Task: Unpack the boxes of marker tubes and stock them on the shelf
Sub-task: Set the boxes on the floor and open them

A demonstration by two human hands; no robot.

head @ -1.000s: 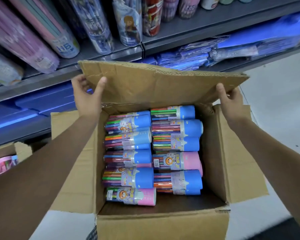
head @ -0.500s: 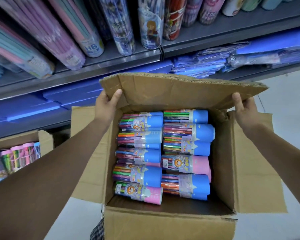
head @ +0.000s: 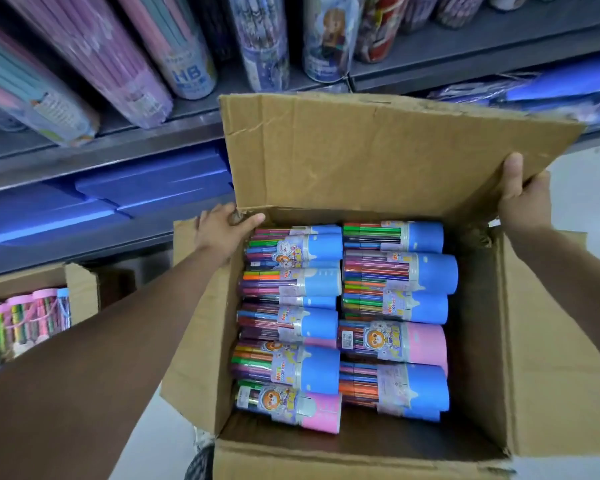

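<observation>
Head view: gripping creased cardboard far flap (head: 378,150) with right hand (head: 523,199), thumb over its edge; left hand (head: 222,226) curled on box (head: 551,358) corner at flap's hinge. Inside, lying flat in two rows: cylindrical clear marker tubes (head: 392,282), blue and pink caps. Behind, grey metal shelf (head: 101,154) of pencil tubes.

A gray shelf (head: 125,147) runs across the top of the frame. Tall tubes of pencils (head: 187,53) stand on it, leaning. On the lower shelf (head: 84,251) lie flat blue packs (head: 146,188). At the lower left, a small box (head: 80,289) of marker tubes (head: 25,320) sits below that shelf.
</observation>
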